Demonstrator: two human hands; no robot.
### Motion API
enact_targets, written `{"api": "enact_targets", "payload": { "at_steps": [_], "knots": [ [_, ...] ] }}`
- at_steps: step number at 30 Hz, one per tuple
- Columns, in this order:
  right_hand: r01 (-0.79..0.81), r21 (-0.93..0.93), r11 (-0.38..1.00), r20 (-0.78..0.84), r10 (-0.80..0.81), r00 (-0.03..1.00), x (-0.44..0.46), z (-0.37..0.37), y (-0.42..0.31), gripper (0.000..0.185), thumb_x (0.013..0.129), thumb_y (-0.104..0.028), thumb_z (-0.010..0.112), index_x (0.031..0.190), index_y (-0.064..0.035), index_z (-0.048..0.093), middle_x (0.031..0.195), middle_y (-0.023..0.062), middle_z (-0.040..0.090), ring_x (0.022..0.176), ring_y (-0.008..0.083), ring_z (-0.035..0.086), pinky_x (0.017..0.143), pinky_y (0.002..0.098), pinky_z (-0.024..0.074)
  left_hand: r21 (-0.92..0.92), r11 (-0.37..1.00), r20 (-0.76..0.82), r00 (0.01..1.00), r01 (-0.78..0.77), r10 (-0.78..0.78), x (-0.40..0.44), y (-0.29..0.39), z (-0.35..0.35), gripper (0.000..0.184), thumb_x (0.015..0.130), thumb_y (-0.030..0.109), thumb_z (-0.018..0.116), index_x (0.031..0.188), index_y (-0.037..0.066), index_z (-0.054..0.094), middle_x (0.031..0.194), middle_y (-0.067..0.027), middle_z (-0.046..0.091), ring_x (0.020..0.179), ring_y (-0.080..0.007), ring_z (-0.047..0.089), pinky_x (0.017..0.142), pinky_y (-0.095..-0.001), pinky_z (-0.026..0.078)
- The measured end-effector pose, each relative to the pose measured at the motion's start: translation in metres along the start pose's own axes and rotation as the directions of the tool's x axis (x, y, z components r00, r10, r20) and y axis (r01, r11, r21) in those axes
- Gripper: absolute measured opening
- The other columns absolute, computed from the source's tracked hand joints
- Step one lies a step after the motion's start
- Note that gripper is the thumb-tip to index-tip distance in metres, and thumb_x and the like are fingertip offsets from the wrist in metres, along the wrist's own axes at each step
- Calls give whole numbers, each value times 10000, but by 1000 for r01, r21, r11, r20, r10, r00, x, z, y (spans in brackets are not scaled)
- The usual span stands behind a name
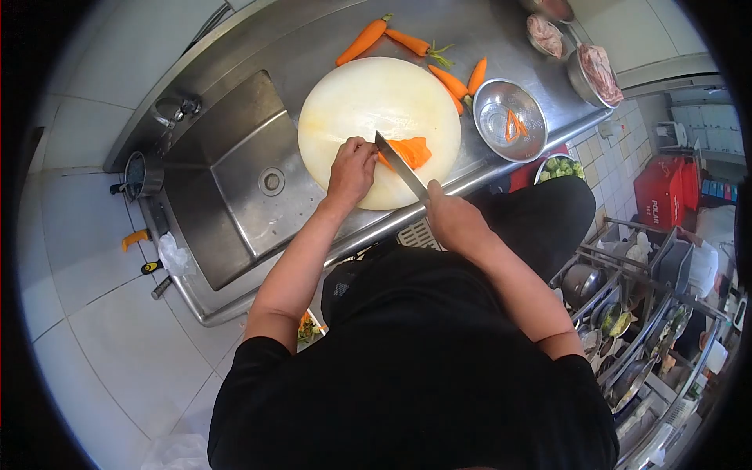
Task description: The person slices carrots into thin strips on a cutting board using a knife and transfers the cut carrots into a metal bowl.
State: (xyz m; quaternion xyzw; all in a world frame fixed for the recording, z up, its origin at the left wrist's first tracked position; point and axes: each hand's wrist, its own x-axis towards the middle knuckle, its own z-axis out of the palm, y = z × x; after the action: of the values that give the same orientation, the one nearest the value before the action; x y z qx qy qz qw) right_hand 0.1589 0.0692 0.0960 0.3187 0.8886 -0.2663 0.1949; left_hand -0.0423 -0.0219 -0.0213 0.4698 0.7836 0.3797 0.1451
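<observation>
On a round white cutting board (356, 98) lies a cut piece of orange carrot (413, 151). My right hand (456, 222) is closed round the handle of a knife (402, 167), whose blade slants across the left side of the carrot. Just left of the blade, my left hand (354, 167) has its fingers curled down at the carrot's left end; what lies under the fingertips is mostly hidden. Whole carrots (363, 41) rest behind the board. A perforated metal bowl (487, 134) with a few carrot strips (514, 125) stands to the right.
A steel sink (235, 174) with a faucet (177, 111) is at the left. Metal containers of raw meat (599, 74) stand at the back right. Below the counter edge sits a bowl of green vegetables (559, 168). Racks with pans (583, 283) and a red box (659, 192) are farther right.
</observation>
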Motion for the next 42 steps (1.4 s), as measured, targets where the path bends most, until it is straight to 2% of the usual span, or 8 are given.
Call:
{"api": "enact_targets", "payload": {
  "at_steps": [8, 13, 21, 25, 29, 31, 36, 42],
  "knots": [
    [0, 77, 997, -14, 1, 1000, 42, 17, 7, 172, 984, -109, 412, 1106, 11, 425, 874, 318, 683, 864, 482, 685, 785, 574, 528, -26, 999, -41, 999, -36, 35, -2, -4, 0, 159, 899, 74, 681, 1050, 28, 675, 1072, -126, 608, 1000, -326, 624, 879, -399, 516],
    [14, 29, 999, -47, -12, 999, 19, -2, -4, 189, 1013, -162, 429, 1103, 5, 421, 822, 288, 684, 813, 459, 690, 734, 573, 531, -67, 997, 32, 999, 38, -36, 5, -2, -9, 138, 926, 80, 665, 1050, 19, 672, 1081, -134, 615, 989, -330, 641, 871, -390, 524],
    [69, -21, 997, -72, -70, 995, 0, 4, 3, 123, 980, -82, 428, 1071, 0, 422, 792, 263, 686, 792, 441, 699, 698, 560, 544, -66, 997, -7, 999, 33, -34, 3, -5, -3, 128, 926, 75, 656, 1038, 19, 681, 1059, -135, 624, 946, -328, 653, 833, -396, 532],
    [25, -24, 999, 6, -24, 1000, 13, 7, 0, 129, 971, -67, 427, 1078, 6, 424, 818, 273, 689, 827, 447, 699, 728, 560, 545, -81, 996, -20, 999, 46, -48, 1, -1, -4, 125, 923, 81, 649, 1026, 22, 688, 1048, -132, 629, 950, -324, 645, 835, -400, 527],
    [8, 9, 1000, 8, -9, 1000, 38, 19, 8, 152, 973, -83, 428, 1093, 9, 424, 864, 290, 689, 871, 454, 696, 756, 564, 542, -72, 997, -55, 998, -6, 2, 5, -5, -6, 123, 920, 71, 645, 1024, 19, 686, 1043, -133, 633, 942, -326, 648, 830, -400, 527],
    [-2, 35, 999, 4, 2, 1000, 33, 15, 5, 155, 980, -94, 428, 1098, 7, 423, 877, 295, 689, 880, 454, 695, 760, 565, 541, -86, 996, 8, 1000, 0, 1, 5, -9, -9, 119, 918, 82, 659, 1016, 22, 689, 1051, -141, 644, 929, -336, 660, 836, -394, 536],
    [-10, 41, 999, -7, 10, 1000, 14, -7, -10, 180, 1021, -170, 443, 1106, -14, 421, 822, 277, 685, 827, 457, 691, 734, 575, 534, -44, 999, 35, 999, 28, -26, 8, -13, -11, 117, 913, 79, 664, 1012, 23, 693, 1016, -149, 658, 926, -334, 663, 835, -393, 542],
    [20, -8, 1000, -13, -20, 1000, 9, -1, -2, 183, 1021, -176, 443, 1095, -9, 423, 799, 265, 684, 798, 451, 692, 719, 575, 533, -17, 999, 36, 998, 45, -44, 9, -9, -11, 127, 924, 86, 648, 1025, 26, 694, 1038, -148, 660, 948, -337, 659, 843, -403, 534]
  ]
}}
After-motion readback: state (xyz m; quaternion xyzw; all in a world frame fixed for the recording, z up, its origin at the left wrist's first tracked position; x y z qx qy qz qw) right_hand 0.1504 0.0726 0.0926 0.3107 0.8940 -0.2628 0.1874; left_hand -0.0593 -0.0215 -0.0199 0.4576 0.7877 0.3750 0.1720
